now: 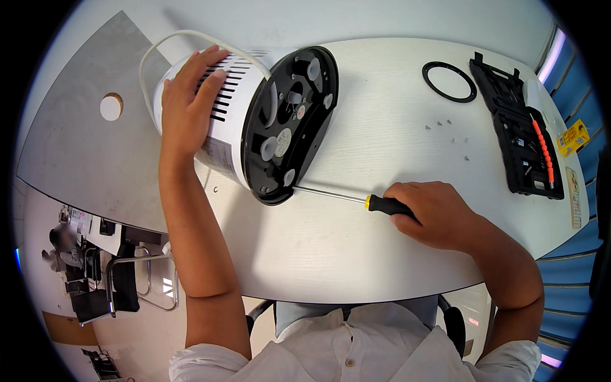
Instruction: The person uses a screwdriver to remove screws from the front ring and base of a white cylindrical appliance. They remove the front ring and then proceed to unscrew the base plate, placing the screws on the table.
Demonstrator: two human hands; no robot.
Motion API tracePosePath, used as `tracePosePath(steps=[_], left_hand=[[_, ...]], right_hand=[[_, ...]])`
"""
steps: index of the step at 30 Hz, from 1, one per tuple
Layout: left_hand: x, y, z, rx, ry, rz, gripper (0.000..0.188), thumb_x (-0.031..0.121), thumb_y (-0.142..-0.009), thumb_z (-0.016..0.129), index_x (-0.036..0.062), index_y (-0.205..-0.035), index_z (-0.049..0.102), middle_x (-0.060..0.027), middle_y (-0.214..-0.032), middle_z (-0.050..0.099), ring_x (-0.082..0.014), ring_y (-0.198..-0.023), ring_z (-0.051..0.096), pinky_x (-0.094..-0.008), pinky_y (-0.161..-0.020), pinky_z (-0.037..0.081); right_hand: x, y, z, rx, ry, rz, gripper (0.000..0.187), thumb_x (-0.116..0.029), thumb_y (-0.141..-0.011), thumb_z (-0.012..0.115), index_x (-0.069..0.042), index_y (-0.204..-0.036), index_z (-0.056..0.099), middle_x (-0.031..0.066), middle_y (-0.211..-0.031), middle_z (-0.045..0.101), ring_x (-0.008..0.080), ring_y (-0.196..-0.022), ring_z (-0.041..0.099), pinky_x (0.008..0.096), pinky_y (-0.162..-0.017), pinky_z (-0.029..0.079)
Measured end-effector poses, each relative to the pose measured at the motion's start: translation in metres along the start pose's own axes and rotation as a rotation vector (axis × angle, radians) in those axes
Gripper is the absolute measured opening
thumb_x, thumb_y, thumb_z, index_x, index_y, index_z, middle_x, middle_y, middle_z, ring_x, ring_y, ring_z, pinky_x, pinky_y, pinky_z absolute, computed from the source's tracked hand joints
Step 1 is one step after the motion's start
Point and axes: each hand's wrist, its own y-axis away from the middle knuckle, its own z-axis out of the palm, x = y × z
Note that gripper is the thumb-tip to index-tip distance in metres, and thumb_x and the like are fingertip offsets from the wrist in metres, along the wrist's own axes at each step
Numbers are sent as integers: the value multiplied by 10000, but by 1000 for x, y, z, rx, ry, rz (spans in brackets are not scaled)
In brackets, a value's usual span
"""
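A white cylindrical appliance (219,155) with slotted vents lies on its side at the table's left. Its round black base (308,138) faces right and carries pale suction-cup feet (268,149). Over the vented side lies my left hand (189,105), fingers curved around the housing and holding it. My right hand (433,213) is wrapped around the black handle of a screwdriver (385,204) with a yellow collar. The shaft points left, and its tip meets the base's lower edge beside the lowest foot. Whether the tip sits in a screw cannot be made out.
A white cord (184,32) loops over the appliance. Several small screws (439,123) lie right of it, below a black ring (428,84). At the far right are an open black tool case (519,184), an orange-red flexible shaft (542,145) and a yellow box (574,137).
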Motion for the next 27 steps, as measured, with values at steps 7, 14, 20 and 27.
tracePosePath(steps=[7,14,20,27], left_hand=[[3,0,0,-6,35,-35,370,323,-890,506,145,-1179,655,-66,-1328,594,-305,-1371,392,-583,-1128,31],[1,-1,2,-5,40,-21,374,324,-891,496,152,-1182,656,-60,-1319,601,-314,-1373,389,-580,-1131,31],[2,0,2,6,22,-20,372,320,-890,494,156,-1181,657,-58,-1319,602,-317,-1368,395,-583,-1131,32],[5,-1,1,13,27,-26,355,319,-889,508,156,-1161,667,-53,-1309,609,-296,-1358,411,-572,-1136,46]], right_hand=[[-2,-2,-2,-56,-15,64,246,-189,-841,577,-64,-1053,590,104,-880,641,288,-776,616,400,-703,465],[-2,-3,-1,-72,2,80,255,-194,-849,578,-66,-1070,585,105,-890,645,289,-788,620,398,-712,468],[-4,-1,2,-46,38,61,259,-187,-835,631,-73,-1063,584,97,-896,644,284,-795,626,393,-713,475],[-7,5,21,113,196,-99,257,-201,-817,675,-75,-1004,551,80,-814,609,267,-753,620,383,-652,476]])
